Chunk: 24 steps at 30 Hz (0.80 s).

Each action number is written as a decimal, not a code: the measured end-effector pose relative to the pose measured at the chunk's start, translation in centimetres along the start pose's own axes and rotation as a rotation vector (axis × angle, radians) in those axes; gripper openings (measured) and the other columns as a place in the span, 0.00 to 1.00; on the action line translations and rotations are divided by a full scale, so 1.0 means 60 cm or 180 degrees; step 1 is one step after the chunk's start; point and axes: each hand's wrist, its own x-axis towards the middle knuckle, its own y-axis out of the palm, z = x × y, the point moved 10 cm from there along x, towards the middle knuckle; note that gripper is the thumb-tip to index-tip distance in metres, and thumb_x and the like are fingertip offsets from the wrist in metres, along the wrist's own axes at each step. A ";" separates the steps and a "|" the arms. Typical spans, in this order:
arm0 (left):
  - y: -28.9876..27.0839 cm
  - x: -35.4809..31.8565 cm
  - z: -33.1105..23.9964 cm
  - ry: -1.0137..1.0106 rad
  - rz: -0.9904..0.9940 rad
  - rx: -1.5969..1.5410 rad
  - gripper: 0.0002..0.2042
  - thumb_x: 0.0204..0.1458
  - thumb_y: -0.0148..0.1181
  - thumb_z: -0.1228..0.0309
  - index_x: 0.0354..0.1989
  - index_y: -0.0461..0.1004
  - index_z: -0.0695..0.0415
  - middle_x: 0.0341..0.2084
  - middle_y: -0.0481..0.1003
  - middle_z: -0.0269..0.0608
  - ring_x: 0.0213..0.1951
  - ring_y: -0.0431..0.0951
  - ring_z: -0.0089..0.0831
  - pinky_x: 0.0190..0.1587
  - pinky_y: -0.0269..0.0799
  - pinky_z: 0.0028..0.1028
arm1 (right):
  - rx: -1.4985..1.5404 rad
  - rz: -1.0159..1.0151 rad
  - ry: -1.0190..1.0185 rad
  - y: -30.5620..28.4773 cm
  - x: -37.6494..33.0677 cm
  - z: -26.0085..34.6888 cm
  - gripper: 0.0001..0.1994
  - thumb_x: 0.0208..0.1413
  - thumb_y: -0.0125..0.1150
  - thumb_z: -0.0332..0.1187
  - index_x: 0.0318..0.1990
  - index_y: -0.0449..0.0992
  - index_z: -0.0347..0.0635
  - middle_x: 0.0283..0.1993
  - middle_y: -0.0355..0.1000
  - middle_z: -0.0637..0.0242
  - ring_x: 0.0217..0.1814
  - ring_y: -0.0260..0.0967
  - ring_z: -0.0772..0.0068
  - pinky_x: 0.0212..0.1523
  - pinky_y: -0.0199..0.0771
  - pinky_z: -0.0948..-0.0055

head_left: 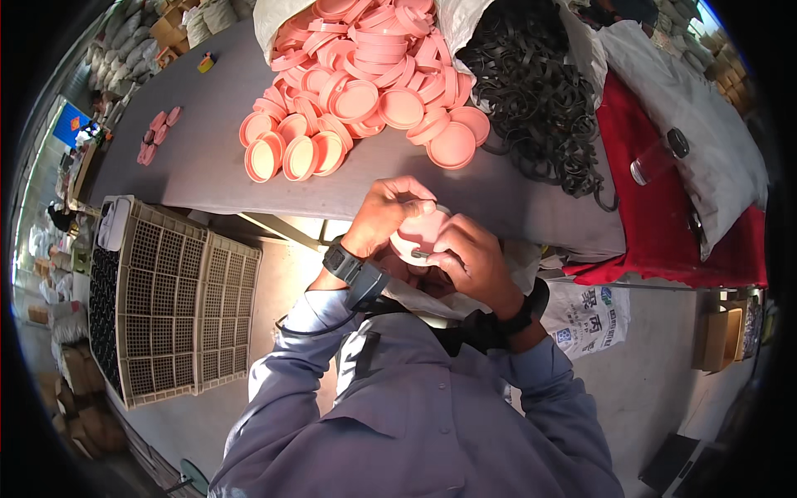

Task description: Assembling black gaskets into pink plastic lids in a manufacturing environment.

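Observation:
Both my hands grip one pink round plastic lid (420,231) just below the grey table's (207,166) near edge. My left hand (383,214) curls over its top left rim, fingers closed on it. My right hand (466,259) covers its lower right side, thumb pressing near a thin dark ring at the lid's edge. A large pile of the same pink lids (365,83) spills from a white sack on the table ahead. To the right of it lies a heap of black rubber rings (540,91).
A beige plastic crate (178,303) stands on the floor at my left. A red cloth (664,216) covers the table's right end, with a clear bottle (656,158) on it. A printed white sack (594,311) sits under the table. A few loose pink lids (158,137) lie far left.

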 end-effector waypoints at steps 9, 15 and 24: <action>-0.025 -0.038 0.012 0.0555 -0.1076 -0.0207 0.02 0.57 0.66 0.82 0.36 0.81 0.64 0.29 0.80 0.35 0.32 0.75 0.19 0.38 0.73 0.23 | -0.0459 -0.0061 -0.0227 0.018 -0.003 -0.029 0.12 0.49 0.66 0.26 0.41 0.73 0.39 0.37 0.69 0.57 0.35 0.68 0.52 0.38 0.72 0.58; -0.016 -0.104 0.026 0.0719 -0.1282 -0.0096 0.19 0.55 0.67 0.84 0.56 0.76 0.62 0.50 0.79 0.41 0.51 0.80 0.27 0.55 0.77 0.27 | 0.1846 -0.0851 0.1498 0.047 -0.091 -0.130 0.13 0.58 0.65 0.23 0.49 0.72 0.38 0.45 0.70 0.63 0.45 0.71 0.78 0.43 0.73 0.71; 0.039 -0.130 0.210 0.0477 -0.1194 0.0923 0.16 0.55 0.59 0.81 0.52 0.81 0.62 0.50 0.81 0.43 0.50 0.82 0.30 0.56 0.76 0.28 | -0.1060 0.0200 0.1593 0.140 -0.177 -0.113 0.25 0.52 0.64 0.25 0.60 0.69 0.38 0.48 0.74 0.47 0.46 0.76 0.41 0.43 0.79 0.52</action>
